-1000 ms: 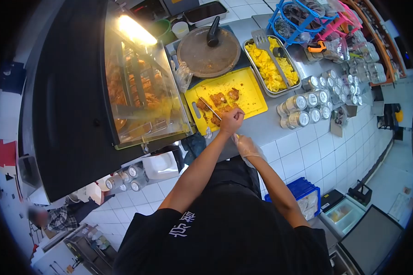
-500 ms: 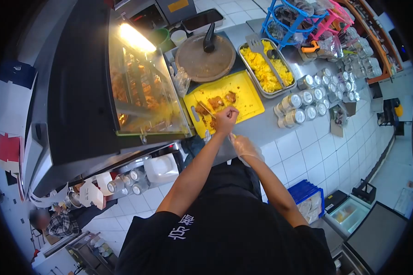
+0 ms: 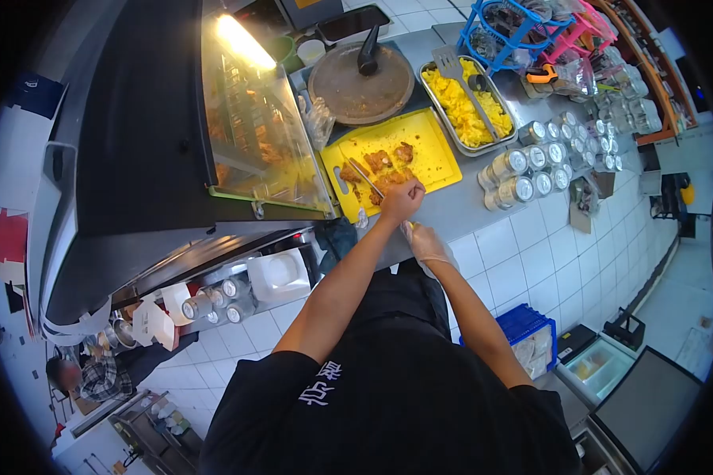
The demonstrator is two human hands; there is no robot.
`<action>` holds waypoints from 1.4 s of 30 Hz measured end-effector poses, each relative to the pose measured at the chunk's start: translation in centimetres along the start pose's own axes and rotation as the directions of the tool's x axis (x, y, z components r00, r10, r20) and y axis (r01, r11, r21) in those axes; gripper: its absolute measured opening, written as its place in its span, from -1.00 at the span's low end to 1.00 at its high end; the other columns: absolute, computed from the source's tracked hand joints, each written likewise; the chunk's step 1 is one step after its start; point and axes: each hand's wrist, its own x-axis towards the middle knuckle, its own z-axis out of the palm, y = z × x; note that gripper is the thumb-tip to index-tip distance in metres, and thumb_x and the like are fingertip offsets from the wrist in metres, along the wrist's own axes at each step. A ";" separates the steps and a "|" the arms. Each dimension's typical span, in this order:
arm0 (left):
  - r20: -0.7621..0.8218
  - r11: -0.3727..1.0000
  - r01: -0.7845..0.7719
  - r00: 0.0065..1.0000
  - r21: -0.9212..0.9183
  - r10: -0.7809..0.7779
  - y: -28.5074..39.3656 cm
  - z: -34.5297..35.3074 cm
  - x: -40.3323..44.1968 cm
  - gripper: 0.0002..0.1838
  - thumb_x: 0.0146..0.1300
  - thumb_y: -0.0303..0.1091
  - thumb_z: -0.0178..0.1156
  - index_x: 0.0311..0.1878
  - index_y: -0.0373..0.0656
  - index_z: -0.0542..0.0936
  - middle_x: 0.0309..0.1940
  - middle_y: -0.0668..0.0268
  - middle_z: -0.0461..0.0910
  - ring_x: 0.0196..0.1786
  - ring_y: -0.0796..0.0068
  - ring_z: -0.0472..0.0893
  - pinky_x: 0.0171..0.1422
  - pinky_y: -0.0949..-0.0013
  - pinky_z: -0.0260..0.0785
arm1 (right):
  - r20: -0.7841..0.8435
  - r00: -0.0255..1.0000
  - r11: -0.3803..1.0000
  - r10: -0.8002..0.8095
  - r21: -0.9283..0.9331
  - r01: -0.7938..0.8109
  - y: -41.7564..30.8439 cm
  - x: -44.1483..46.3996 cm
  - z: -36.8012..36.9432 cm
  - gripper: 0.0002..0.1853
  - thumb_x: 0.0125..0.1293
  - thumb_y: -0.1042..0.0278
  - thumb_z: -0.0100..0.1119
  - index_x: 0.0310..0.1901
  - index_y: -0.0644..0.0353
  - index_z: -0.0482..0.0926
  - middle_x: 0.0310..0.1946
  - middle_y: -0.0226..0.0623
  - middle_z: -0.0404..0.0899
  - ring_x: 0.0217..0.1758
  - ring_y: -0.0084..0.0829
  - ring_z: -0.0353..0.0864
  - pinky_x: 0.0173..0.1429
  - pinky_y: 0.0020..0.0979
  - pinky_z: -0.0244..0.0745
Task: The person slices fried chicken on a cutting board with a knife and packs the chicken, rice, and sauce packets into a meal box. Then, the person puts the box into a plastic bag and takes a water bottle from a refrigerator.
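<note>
A yellow cutting board [image 3: 444,166] lies on the counter with several pieces of browned, fried-looking meat [image 3: 379,161] and crumbs on it. A knife [image 3: 364,176] slants across the board, its blade among the pieces. My right hand [image 3: 428,244], in a clear plastic glove, is closed around the knife's handle, just off the board's near edge. Curled over the near part of the board is my left hand [image 3: 404,199], above the knife and beside a larger piece of meat [image 3: 387,182]. Its fingers are bent in; what they hold, if anything, is hidden.
A lit glass display case [image 3: 253,134] stands left of the board. Behind lie a round lid [image 3: 360,83] and a metal tray [image 3: 473,149] of yellow food with a spatula. Several cans [image 3: 523,170] stand right. A person [image 3: 103,376] is at far left.
The view has shifted slightly. My left hand has moved a little over the board, its fingers still curled. More of the meat beside it now shows. My right hand stays on the knife handle.
</note>
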 end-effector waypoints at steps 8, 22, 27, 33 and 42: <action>0.042 0.996 0.066 0.997 0.063 -0.069 0.6 -0.1 0.7 -0.94 0.22 -0.39 0.31 -0.31 -0.11 0.73 -0.65 0.21 0.58 -0.59 0.30 0.63 -0.46 0.25 0.46 | -0.016 0.997 0.998 -0.070 -0.006 0.069 2.3 1.3 1.6 -0.29 0.58 -0.25 -0.16 -0.17 0.38 0.65 -0.28 0.35 0.66 -0.11 0.39 0.65 0.05 0.24 0.54; 0.286 0.932 -0.196 0.915 -0.304 0.286 9.7 -2.5 -4.0 -0.90 0.24 -0.49 0.25 -0.25 -0.13 0.74 -0.57 0.23 0.61 -0.61 0.44 0.51 -0.46 0.35 0.36 | 0.120 0.992 0.996 -0.026 0.086 0.016 1.1 0.5 -1.4 -0.32 0.60 -0.26 -0.26 -0.09 0.22 0.69 -0.12 0.27 0.66 0.05 0.34 0.59 0.10 0.19 0.47; 0.634 0.949 0.182 0.773 -0.256 0.023 9.3 -8.2 -11.8 -0.83 0.28 -0.51 0.22 -0.14 -0.19 0.75 -0.35 0.27 0.74 -0.41 0.57 0.59 -0.26 0.43 0.41 | 0.171 0.984 0.993 0.058 0.090 -0.074 1.6 0.1 -1.9 -0.24 0.58 -0.36 -0.31 -0.08 0.23 0.69 -0.11 0.27 0.66 0.08 0.34 0.58 0.13 0.18 0.46; 0.555 0.803 0.546 0.756 -0.239 -0.348 8.7 -14.2 -16.2 -0.70 0.34 -0.43 0.24 0.13 -0.13 0.68 -0.29 0.49 0.57 -0.27 0.70 0.48 -0.10 0.54 0.31 | 0.180 0.983 0.996 -0.030 0.086 0.014 0.2 3.8 -1.5 -0.25 0.56 -0.37 -0.25 -0.07 0.26 0.67 -0.14 0.32 0.65 0.04 0.38 0.57 0.10 0.20 0.45; 0.212 0.676 0.617 0.781 -0.403 -0.587 9.8 -12.7 -21.4 -0.58 0.39 -0.37 0.26 0.30 -0.14 0.59 -0.29 0.56 0.42 -0.23 0.75 0.38 -0.07 0.62 0.19 | -0.132 0.990 0.999 0.044 0.006 -0.043 0.6 3.3 -13.5 -0.37 0.47 -0.31 0.05 -0.02 0.26 0.59 -0.37 0.28 0.66 -0.19 0.31 0.68 -0.18 0.20 0.52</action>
